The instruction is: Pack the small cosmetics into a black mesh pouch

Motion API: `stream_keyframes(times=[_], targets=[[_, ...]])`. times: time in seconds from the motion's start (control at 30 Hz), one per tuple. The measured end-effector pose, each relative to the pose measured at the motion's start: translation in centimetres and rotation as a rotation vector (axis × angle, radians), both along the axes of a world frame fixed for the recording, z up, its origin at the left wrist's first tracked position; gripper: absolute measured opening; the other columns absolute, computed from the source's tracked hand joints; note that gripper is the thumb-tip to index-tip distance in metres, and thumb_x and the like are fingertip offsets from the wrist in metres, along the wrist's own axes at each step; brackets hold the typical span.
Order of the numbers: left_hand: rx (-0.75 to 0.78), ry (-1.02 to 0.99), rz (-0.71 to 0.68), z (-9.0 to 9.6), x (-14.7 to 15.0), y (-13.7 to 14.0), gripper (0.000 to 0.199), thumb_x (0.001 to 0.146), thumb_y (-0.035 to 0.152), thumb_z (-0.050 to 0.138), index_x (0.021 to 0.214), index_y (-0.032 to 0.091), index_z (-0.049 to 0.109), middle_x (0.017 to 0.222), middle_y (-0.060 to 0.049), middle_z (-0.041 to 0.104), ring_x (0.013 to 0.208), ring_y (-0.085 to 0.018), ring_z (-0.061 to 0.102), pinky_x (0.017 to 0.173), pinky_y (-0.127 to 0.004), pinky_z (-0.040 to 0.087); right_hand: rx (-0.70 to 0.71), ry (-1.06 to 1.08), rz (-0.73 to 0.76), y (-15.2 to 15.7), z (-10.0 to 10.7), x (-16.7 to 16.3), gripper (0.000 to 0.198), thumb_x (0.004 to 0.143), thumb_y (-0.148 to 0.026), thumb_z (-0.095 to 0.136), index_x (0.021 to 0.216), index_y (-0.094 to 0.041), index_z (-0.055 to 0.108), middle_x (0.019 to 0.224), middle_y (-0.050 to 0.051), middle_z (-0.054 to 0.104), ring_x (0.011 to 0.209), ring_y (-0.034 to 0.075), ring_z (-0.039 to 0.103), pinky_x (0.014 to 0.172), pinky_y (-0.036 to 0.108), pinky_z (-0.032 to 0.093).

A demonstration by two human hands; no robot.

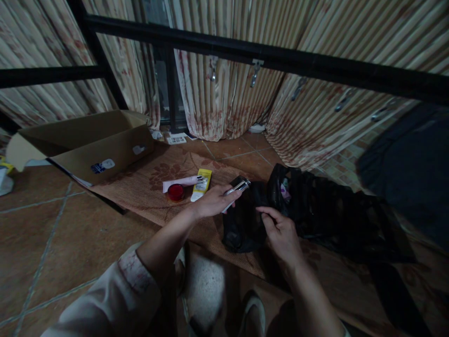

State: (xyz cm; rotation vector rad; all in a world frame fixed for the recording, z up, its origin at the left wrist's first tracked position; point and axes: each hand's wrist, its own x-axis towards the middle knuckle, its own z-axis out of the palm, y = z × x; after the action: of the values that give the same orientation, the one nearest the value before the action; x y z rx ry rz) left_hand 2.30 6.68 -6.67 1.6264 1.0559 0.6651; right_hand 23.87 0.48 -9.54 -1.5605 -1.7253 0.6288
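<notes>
A shiny silver item (pixel 241 186) is resting in the left hand (pixel 214 200), whose grip is holding it above the patterned cloth (pixel 140 199), near a black pouch (pixel 242 229). The right hand (pixel 280 229) is hovering by that pouch, thumb and forefinger bending into a narrow grip; whether they are pinching anything, I cannot tell. Beyond the left wrist, a red round container (pixel 176 192), a pale tube (pixel 180 183) and a yellow-and-white tube (pixel 201 185) are lying together. Farther left, an open cardboard box (pixel 119 157) is standing.
</notes>
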Motion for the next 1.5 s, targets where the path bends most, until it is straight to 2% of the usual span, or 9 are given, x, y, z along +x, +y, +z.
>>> stream_keyframes(times=[0.4, 0.83, 0.97, 1.2, 1.5], targets=[[0.006, 0.007, -0.016, -0.42, 0.02, 0.17, 0.046, 0.082, 0.06, 0.045, 0.079, 0.016, 0.056, 0.068, 0.001, 0.056, 0.053, -0.01, 0.053, 0.047, -0.02, 0.042, -0.002, -0.025, -0.006, -0.02, 0.07, -0.11, 0.034, 0.089, -0.035, 0.042, 0.102, -0.019, 0.069, 0.074, 0.003, 0.07, 0.07, 0.02, 0.065, 0.059, 0.028, 0.047], [-0.001, 0.021, -0.036, -0.54, -0.08, 0.33, 0.042, 0.083, 0.057, 0.046, 0.078, 0.016, 0.056, 0.068, 0.001, 0.055, 0.055, -0.01, 0.053, 0.048, -0.019, 0.044, 0.015, -0.013, 0.008, 0.17, -0.18, 0.03, 0.032, 0.089, -0.034, 0.044, 0.102, -0.02, 0.069, 0.09, 0.004, 0.073, 0.078, 0.02, 0.066, 0.066, 0.029, 0.049], [0.007, 0.035, -0.044, -0.57, -0.13, 0.39, 0.042, 0.083, 0.056, 0.046, 0.078, 0.016, 0.056, 0.069, 0.001, 0.055, 0.055, -0.01, 0.054, 0.049, -0.02, 0.044, 0.007, -0.006, 0.003, 0.07, 0.01, -0.12, 0.032, 0.088, -0.034, 0.044, 0.102, -0.02, 0.07, 0.087, 0.005, 0.073, 0.078, 0.021, 0.066, 0.063, 0.029, 0.049], [-0.014, -0.002, -0.048, -0.41, -0.01, 0.25, 0.041, 0.083, 0.056, 0.047, 0.078, 0.016, 0.056, 0.066, 0.002, 0.053, 0.054, -0.01, 0.052, 0.047, -0.019, 0.043, 0.019, 0.009, 0.001, -0.1, 0.18, -0.21, 0.031, 0.087, -0.032, 0.044, 0.102, -0.021, 0.07, 0.07, 0.002, 0.069, 0.067, 0.02, 0.065, 0.054, 0.027, 0.046], [-0.006, -0.001, -0.048, -0.37, -0.09, 0.21, 0.04, 0.083, 0.055, 0.047, 0.077, 0.016, 0.056, 0.067, 0.001, 0.054, 0.055, -0.01, 0.053, 0.048, -0.021, 0.045, -0.018, -0.009, -0.001, -0.03, 0.12, -0.14, 0.034, 0.088, -0.035, 0.043, 0.103, -0.02, 0.069, 0.067, 0.002, 0.067, 0.064, 0.019, 0.062, 0.052, 0.027, 0.044]])
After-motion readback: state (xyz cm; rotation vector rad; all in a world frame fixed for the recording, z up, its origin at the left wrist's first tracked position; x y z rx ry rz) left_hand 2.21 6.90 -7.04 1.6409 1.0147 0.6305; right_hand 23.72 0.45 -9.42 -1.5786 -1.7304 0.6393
